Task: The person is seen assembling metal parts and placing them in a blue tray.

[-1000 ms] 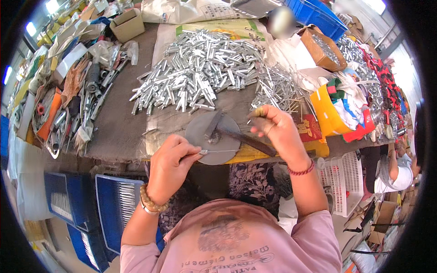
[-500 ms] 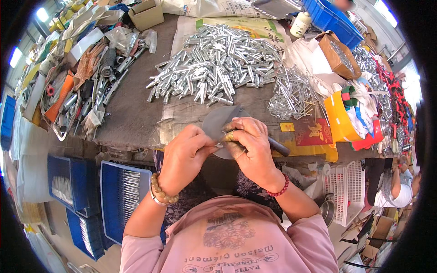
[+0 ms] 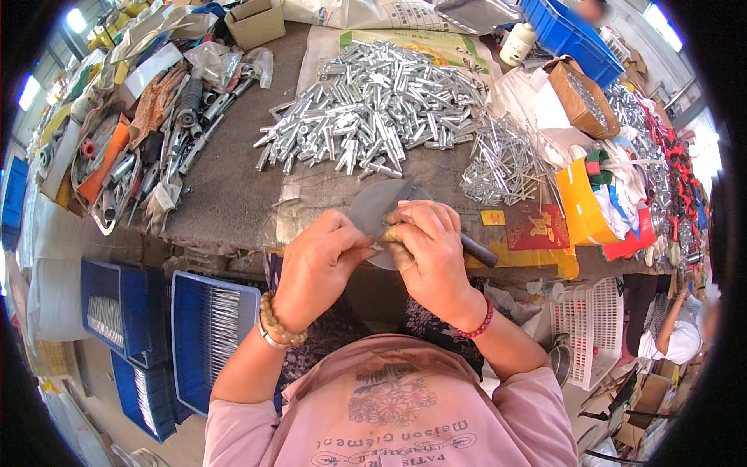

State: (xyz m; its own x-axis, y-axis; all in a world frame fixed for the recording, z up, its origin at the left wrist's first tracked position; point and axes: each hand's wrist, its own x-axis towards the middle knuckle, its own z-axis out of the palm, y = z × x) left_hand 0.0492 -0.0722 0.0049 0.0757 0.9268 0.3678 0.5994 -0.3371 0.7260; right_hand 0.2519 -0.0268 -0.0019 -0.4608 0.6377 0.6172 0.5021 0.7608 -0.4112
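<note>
My left hand (image 3: 323, 251) and my right hand (image 3: 426, 247) meet at the near edge of the workbench. Thumb and fingers of both are closed in a pinch, fingertips nearly touching. What they hold between them is small and mostly covered by the fingers; I cannot make it out. A round grey metal disc (image 3: 372, 204) lies just under and beyond my fingertips. From beside my right hand a dark rod-like handle (image 3: 478, 251) sticks out; its other end is hidden. Further in lies a large heap of short silver metal tubes (image 3: 373, 109), with a smaller pile of thin metal pins (image 3: 502, 167) to its right.
Blue crates (image 3: 177, 342) with rows of metal rods stand low at my left. Tools and rags (image 3: 148, 140) crowd the bench's left side. On the right are a cardboard box (image 3: 572, 109), a yellow container (image 3: 583, 198), a red card (image 3: 537, 226) and a white basket (image 3: 595, 327). Another person sits far right.
Both hands stay in nearly the same place, still pinched together over the disc. The whole view has shifted very slightly.
</note>
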